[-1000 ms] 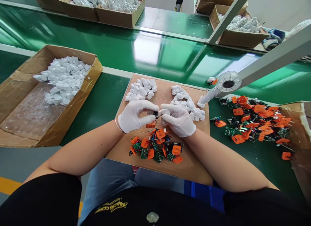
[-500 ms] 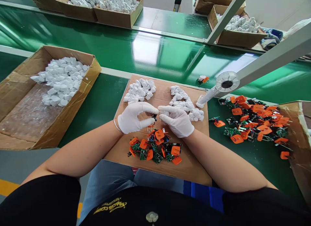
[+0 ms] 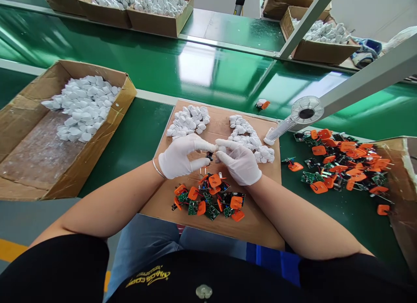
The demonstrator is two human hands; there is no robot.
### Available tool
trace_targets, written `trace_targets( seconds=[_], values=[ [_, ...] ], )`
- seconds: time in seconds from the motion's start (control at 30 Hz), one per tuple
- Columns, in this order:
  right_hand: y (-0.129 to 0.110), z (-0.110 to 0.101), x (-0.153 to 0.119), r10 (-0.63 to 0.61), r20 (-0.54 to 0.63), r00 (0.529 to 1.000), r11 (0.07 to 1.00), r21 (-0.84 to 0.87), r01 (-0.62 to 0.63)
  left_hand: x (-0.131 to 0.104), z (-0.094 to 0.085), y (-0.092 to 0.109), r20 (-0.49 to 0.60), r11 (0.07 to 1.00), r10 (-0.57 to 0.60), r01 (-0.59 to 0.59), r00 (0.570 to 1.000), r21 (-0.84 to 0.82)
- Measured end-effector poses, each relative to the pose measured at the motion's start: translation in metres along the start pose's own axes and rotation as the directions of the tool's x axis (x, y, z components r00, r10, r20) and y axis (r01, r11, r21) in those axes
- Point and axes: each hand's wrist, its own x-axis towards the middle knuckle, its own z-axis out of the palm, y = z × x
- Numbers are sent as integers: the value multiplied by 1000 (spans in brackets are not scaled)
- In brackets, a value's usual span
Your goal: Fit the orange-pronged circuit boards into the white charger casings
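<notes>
My left hand (image 3: 180, 157), in a white glove, pinches a small circuit board (image 3: 209, 155) with dark parts between thumb and fingers. Facing it, my gloved right hand (image 3: 239, 161) grips a small white plastic housing (image 3: 221, 150) by its sides. The fingertips of both hands nearly meet, and glove fingers cover much of both pieces. Just below lies a pile of circuit boards with orange plug plates (image 3: 208, 196) on a cardboard sheet (image 3: 260, 211). Beyond my hands are two heaps of white housings, one at left (image 3: 189, 120) and one at right (image 3: 244, 133).
A cardboard box (image 3: 107, 164) of white housings stands at left. At right lie more orange-plated boards (image 3: 345, 159) beside another box (image 3: 397, 164). A clear-handled fan-like object (image 3: 306, 110) leans near a grey post (image 3: 365, 83). Behind runs a green belt (image 3: 150, 72).
The right hand's white housing shows more clearly, close to the board in my left hand. On the green belt, a white and orange piece has shifted left.
</notes>
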Motion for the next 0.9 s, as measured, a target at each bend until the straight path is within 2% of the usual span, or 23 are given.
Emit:
trace_targets(
  seconds=[0.13, 0.3, 0.47, 0.53, 0.67, 0.77, 0.83, 0.9],
  values=[
    [1, 0, 0, 44, -3, 999, 998, 36, -44, -1, 2, -3, -28, 1000, -1, 1, 1000, -14],
    [3, 2, -1, -35, -20, 999, 999, 8, 35, -1, 6, -5, -79, 1000, -9, 9, 997, 6],
    [4, 4, -3, -58, -95, 994, 998, -30, 56, 0, 9, -8, -50, 1000, -5, 5, 999, -7],
    [4, 3, -3, -132, -97, 986, 988, -87, 124, -2, 10, -9, -51, 1000, -23, 22, 998, -4],
    [6, 1, -4, -348, 15, 937, 893, -300, 336, -7, 15, -10, -96, 983, -160, 149, 982, -111],
    [10, 1, -6, -367, -27, 930, 881, -331, 338, -10, 19, -9, -106, 952, -259, 236, 960, -194],
    [10, 1, -7, -360, -70, 930, 885, -342, 316, -11, 20, -8, -104, 948, -279, 256, 955, -189],
    [7, 1, -9, -404, -62, 913, 839, -424, 342, -11, 20, -7, -111, 954, -271, 252, 956, -162]
  ],
)
